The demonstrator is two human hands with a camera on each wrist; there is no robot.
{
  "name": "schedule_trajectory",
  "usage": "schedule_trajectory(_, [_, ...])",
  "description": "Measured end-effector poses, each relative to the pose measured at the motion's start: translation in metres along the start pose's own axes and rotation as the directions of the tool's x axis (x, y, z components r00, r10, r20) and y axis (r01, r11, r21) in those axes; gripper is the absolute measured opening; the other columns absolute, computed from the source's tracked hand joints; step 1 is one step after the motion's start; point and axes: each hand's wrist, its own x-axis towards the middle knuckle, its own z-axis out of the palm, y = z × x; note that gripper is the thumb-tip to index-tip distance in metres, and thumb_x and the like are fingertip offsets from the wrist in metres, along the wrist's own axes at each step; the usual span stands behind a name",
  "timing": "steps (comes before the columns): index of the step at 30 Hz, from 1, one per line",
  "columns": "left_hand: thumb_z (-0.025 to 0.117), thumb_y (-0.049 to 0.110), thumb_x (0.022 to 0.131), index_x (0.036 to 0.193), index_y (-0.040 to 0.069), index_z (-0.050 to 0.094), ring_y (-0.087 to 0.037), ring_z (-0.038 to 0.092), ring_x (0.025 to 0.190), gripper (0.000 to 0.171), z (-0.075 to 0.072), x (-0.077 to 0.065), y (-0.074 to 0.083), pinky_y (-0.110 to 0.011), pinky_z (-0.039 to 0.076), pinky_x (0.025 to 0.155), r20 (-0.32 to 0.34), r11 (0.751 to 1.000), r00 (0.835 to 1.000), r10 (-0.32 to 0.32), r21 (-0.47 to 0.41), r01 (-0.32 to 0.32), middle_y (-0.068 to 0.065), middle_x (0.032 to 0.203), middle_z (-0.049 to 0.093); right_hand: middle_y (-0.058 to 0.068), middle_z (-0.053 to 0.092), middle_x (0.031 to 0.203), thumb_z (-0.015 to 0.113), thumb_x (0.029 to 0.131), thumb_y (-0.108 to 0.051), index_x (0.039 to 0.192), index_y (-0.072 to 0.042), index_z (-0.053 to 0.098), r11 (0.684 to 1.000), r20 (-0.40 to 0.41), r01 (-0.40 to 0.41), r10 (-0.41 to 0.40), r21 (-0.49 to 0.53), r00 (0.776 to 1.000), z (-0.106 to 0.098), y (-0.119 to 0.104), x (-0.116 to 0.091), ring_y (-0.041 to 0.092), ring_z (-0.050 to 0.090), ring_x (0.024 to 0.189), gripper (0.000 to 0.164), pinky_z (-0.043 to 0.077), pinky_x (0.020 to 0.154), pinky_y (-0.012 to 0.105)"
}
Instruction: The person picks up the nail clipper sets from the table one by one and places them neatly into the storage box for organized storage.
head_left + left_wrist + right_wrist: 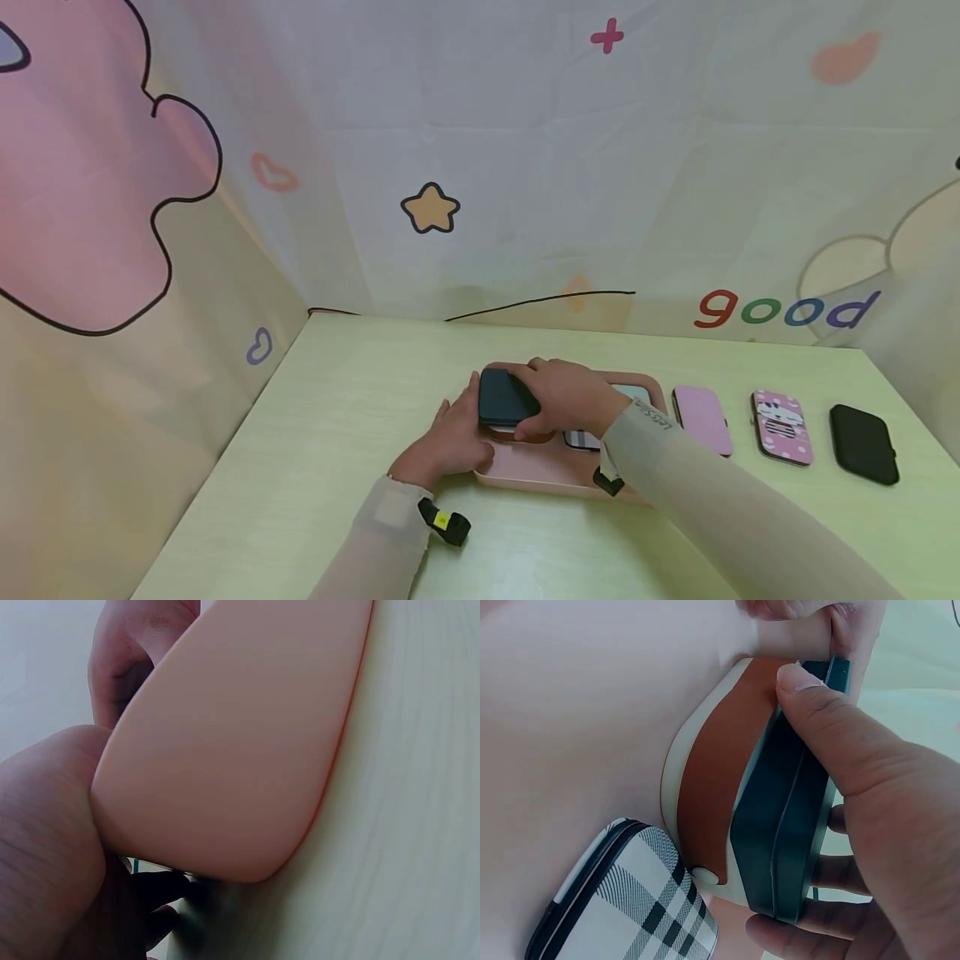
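Observation:
My right hand (566, 396) holds a dark teal hard case (506, 396) at the left end of a pink tray (532, 471). In the right wrist view, the thumb lies along one edge of the teal case (772, 810) and the fingers are at its other side. Right beneath it sits a cream case with a brown band (712, 765). A black-and-white plaid case (645, 900) lies beside that one. My left hand (450, 442) grips the tray's left side, thumb at the rim; the left wrist view shows the tray's outer wall (225, 750).
A pale blue case (633, 392) shows partly behind the right hand in the tray. To the tray's right lie a pink case (702, 419), a pink patterned case (782, 427) and a black case (864, 443). A printed curtain (510, 167) hangs behind the table.

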Motion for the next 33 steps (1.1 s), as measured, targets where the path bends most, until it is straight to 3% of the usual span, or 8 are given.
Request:
schedule_trajectory(14, [0.067,0.011,0.073,0.160,0.004,-0.005,-0.021,0.017,0.154,0.113,-0.0003,-0.0008,0.0004,-0.055,0.006,0.123,0.012,1.000,1.000,-0.004,-0.002,0.004,-0.009,0.168,0.014,0.005,0.059,0.117,0.075,0.077,-0.065,0.156,-0.032,0.032,0.999,-0.025,-0.002,0.001,-0.043,1.000,0.0044,0.0021,0.0018,0.018,0.057,0.090,0.096,0.051,0.080,0.038])
schedule_trajectory(26, [0.067,0.011,0.072,0.160,0.003,-0.003,-0.023,0.017,0.154,0.113,0.0006,0.0001,-0.0008,-0.056,0.006,0.122,0.000,1.000,1.000,0.004,-0.018,-0.004,-0.010,0.168,0.014,0.006,0.057,0.120,0.070,0.079,-0.070,0.157,-0.029,0.031,0.994,-0.031,-0.027,0.024,-0.103,0.999,0.0069,-0.0002,-0.0011,0.020,0.055,0.098,0.096,0.052,0.081,0.040])
schedule_trajectory(33, [0.067,0.013,0.072,0.160,0.005,-0.004,-0.023,0.015,0.154,0.113,0.0012,0.0010,-0.0025,-0.055,0.008,0.123,-0.001,1.000,1.000,0.006,-0.006,-0.006,-0.010,0.168,0.013,0.008,0.054,0.134,0.066,0.081,-0.073,0.158,-0.024,0.029,0.989,-0.045,0.001,-0.008,-0.145,0.999,0.0092,0.0013,-0.0053,0.027,0.055,0.113,0.098,0.049,0.096,0.046])
